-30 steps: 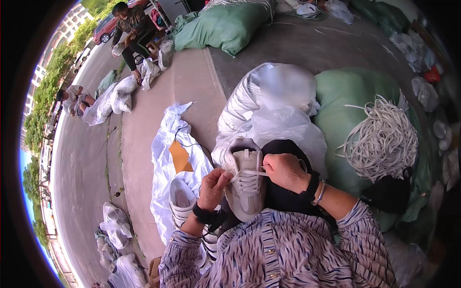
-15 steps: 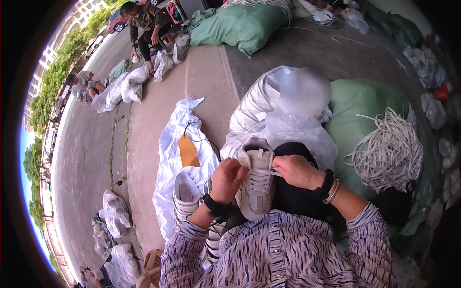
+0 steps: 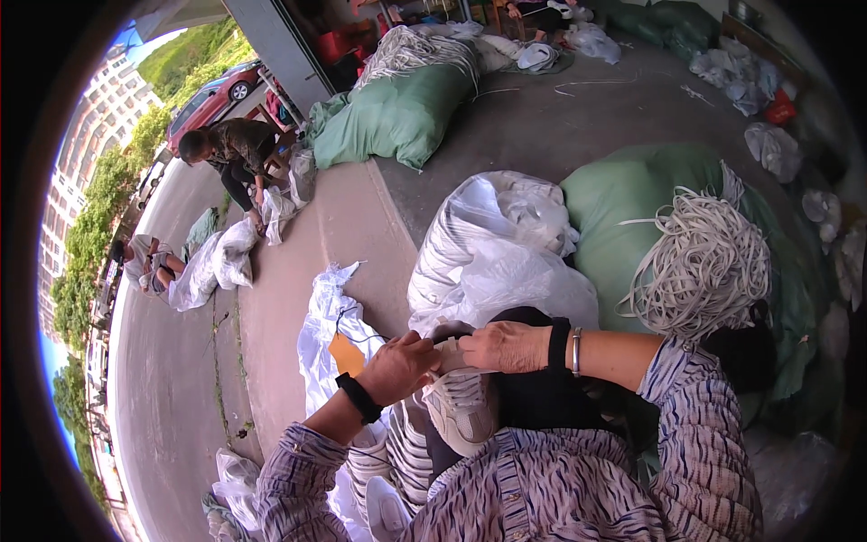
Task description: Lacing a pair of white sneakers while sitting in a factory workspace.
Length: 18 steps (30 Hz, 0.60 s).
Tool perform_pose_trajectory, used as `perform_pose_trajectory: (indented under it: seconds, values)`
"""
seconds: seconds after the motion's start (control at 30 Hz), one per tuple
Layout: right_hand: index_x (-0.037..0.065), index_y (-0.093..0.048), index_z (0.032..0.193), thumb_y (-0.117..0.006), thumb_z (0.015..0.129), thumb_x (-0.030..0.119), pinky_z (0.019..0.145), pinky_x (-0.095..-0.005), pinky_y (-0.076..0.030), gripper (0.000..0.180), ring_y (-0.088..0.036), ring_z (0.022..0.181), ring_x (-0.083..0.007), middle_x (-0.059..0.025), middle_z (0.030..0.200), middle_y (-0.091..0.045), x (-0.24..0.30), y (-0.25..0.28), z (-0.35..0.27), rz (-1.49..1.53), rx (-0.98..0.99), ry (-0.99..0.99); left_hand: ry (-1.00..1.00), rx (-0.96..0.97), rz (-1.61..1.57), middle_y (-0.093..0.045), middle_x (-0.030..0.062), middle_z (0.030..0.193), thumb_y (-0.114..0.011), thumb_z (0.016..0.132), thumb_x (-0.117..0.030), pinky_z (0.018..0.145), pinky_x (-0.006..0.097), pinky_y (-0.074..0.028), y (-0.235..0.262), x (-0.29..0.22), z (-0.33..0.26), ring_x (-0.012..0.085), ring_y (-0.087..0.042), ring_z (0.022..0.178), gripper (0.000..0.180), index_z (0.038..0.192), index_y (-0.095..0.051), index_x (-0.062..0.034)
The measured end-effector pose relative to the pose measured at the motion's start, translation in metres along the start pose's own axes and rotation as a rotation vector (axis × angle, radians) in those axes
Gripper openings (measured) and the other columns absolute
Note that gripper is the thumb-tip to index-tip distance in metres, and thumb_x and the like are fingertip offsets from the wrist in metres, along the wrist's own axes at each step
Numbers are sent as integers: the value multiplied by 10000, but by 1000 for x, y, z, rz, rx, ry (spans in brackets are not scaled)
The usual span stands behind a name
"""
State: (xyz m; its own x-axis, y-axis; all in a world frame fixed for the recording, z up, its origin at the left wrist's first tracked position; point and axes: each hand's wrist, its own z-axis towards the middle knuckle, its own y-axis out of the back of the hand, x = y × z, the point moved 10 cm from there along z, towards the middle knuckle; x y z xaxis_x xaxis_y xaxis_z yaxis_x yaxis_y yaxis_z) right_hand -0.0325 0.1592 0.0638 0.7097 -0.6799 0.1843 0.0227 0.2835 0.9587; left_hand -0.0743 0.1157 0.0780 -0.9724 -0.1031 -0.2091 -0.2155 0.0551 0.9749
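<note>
A beige and white lace-up sneaker (image 3: 459,414) rests on my lap, its toe toward my body and its laces threaded across the front. My left hand (image 3: 399,368) is closed at the left side of the shoe's opening, the fingertips by the tongue. On the other side my right hand (image 3: 508,348) pinches the upper edge near the pale tongue (image 3: 449,356). The fingers hide most of the collar and any lace ends. Stacked white and beige shoes (image 3: 411,443) stand left of my lap, with a white shoe (image 3: 386,510) nearer me.
A white sack (image 3: 492,239) with clear plastic stands ahead. To the right, a heap of pale laces (image 3: 704,262) sits on a green sack (image 3: 623,194). An orange-yellow tag (image 3: 345,354) lies on white sheeting (image 3: 321,312). Two people work at far left near white bags (image 3: 217,262).
Both hands have left the lace they were holding out to the sides and moved up to the shoe's opening and tongue. The view has tilted upward, showing more of the background.
</note>
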Motion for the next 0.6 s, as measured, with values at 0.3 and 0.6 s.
perform_pose_trajectory:
  seconds: [0.3, 0.6]
  values:
    - [-82, -630, 812, -592, 739, 92, 665, -385, -524, 193, -647, 783, -345, -254, 801, -623, -40, -33, 2, 232, 213, -410, 52, 216, 49, -562, 48, 865, -646, 774, -228, 712, 391, -507, -12, -2, 23, 246, -532, 890, 192, 903, -617, -90]
    - [-37, -569, 836, -540, 798, 100, 528, -334, -504, 145, -640, 621, -246, -163, 792, -621, -57, -6, -5, 677, -235, -570, 578, -225, -1125, -497, -33, 659, -619, 857, -277, 542, 225, -377, -52, 60, 10, 75, -441, 579, 184, 826, -630, -96]
